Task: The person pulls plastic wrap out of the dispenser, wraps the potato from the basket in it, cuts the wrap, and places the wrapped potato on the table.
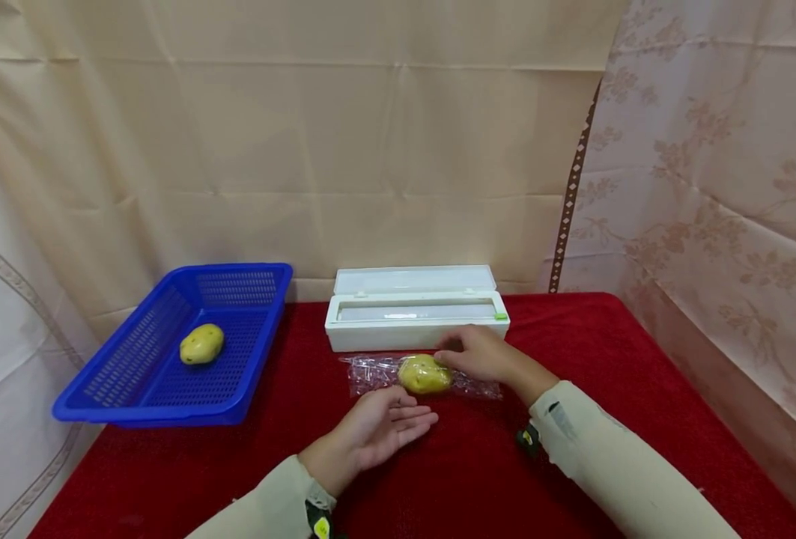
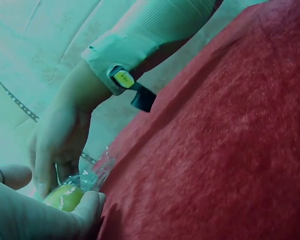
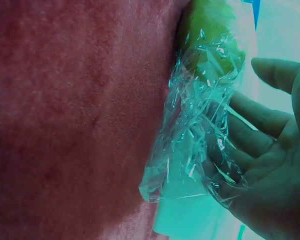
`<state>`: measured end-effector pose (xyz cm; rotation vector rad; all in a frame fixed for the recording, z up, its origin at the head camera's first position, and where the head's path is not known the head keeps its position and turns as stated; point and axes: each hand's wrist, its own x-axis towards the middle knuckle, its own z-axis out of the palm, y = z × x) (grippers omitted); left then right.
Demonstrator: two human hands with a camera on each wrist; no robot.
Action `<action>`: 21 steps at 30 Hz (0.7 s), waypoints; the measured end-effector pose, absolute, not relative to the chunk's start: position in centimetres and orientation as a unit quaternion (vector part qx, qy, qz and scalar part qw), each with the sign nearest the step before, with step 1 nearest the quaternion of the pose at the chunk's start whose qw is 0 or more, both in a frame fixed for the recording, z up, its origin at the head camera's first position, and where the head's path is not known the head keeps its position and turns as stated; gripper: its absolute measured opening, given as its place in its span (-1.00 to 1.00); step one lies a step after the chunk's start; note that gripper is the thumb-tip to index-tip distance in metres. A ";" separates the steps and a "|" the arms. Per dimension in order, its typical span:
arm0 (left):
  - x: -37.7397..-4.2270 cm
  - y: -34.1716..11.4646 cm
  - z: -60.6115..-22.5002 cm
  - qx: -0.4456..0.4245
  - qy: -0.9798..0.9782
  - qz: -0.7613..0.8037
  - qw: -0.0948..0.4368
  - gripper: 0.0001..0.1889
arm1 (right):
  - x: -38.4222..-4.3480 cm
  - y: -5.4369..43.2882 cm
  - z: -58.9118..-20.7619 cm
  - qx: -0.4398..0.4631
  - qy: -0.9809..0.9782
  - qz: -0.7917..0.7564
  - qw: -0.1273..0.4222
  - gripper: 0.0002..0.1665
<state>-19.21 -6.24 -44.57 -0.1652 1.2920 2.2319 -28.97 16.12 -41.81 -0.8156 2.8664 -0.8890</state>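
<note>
A yellow potato lies wrapped in clear cling film, whose loose ends spread flat to both sides on the red cloth. My left hand is at the near side of the potato, palm turned up and fingers extended. From the far right my right hand reaches to the potato, its fingers behind the film and loosely bent. In the right wrist view its thumb stands apart from the potato. Just behind is a white cling film dispenser box with its lid raised.
A blue plastic basket stands at the left, with a second, unwrapped potato in it. The red cloth covers the table. Beige and patterned curtains hang behind and at the sides.
</note>
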 end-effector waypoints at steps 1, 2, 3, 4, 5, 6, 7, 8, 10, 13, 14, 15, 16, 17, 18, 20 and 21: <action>-19.2 -6.1 -44.6 -0.063 0.474 0.835 0.273 -0.63 | -29.1 16.1 -41.9 -0.262 0.922 -0.285 0.021 -0.76; -19.2 -5.9 -44.7 -0.063 0.468 0.839 0.270 -0.63 | -29.3 16.0 -42.0 -0.262 0.922 -0.285 0.026 -0.75; -19.2 -5.7 -44.7 -0.064 0.461 0.844 0.267 -0.62 | -29.4 16.0 -42.1 -0.261 0.921 -0.286 0.031 -0.73; -19.2 -5.6 -44.8 -0.065 0.455 0.848 0.264 -0.61 | -29.6 15.9 -42.2 -0.259 0.921 -0.288 0.037 -0.71; -19.2 -5.4 -44.9 -0.065 0.448 0.852 0.263 -0.60 | -29.8 15.9 -42.3 -0.257 0.921 -0.291 0.044 -0.70; -19.3 -5.3 -45.0 -0.065 0.444 0.855 0.261 -0.58 | -29.9 15.9 -42.4 -0.254 0.921 -0.293 0.050 -0.68; -19.3 -5.2 -45.0 -0.065 0.441 0.857 0.260 -0.55 | -29.9 15.8 -42.5 -0.253 0.920 -0.295 0.056 -0.67; -19.4 -5.2 -45.1 -0.064 0.439 0.858 0.257 -0.52 | -29.9 15.8 -42.5 -0.252 0.919 -0.297 0.062 -0.66; -19.6 -5.2 -45.1 -0.062 0.439 0.860 0.253 -0.44 | -29.9 15.7 -42.5 -0.252 0.916 -0.304 0.073 -0.66; -19.7 -5.4 -45.1 -0.059 0.443 0.860 0.244 -0.38 | -29.9 15.7 -42.6 -0.260 0.909 -0.316 0.084 -0.68; -19.7 -5.5 -45.1 -0.059 0.445 0.860 0.242 -0.37 | -29.9 15.7 -42.6 -0.267 0.906 -0.317 0.085 -0.69; -19.7 -5.5 -45.1 -0.058 0.449 0.859 0.239 -0.37 | -29.9 15.7 -42.7 -0.273 0.904 -0.317 0.083 -0.70; -19.7 -5.6 -45.2 -0.058 0.452 0.858 0.236 -0.38 | -29.8 15.8 -42.7 -0.279 0.903 -0.317 0.081 -0.72; -19.7 -5.7 -45.2 -0.058 0.456 0.857 0.233 -0.39 | -29.7 15.9 -42.8 -0.285 0.901 -0.318 0.080 -0.73; -19.7 -5.7 -45.2 -0.057 0.461 0.855 0.232 -0.41 | -29.6 15.9 -42.8 -0.290 0.899 -0.319 0.077 -0.74; -19.7 -5.9 -45.1 -0.055 0.471 0.850 0.228 -0.46 | -29.2 16.1 -42.8 -0.299 0.895 -0.323 0.075 -0.77; -19.7 -6.0 -45.0 -0.054 0.478 0.847 0.226 -0.49 | -29.0 16.2 -42.8 -0.300 0.893 -0.327 0.077 -0.78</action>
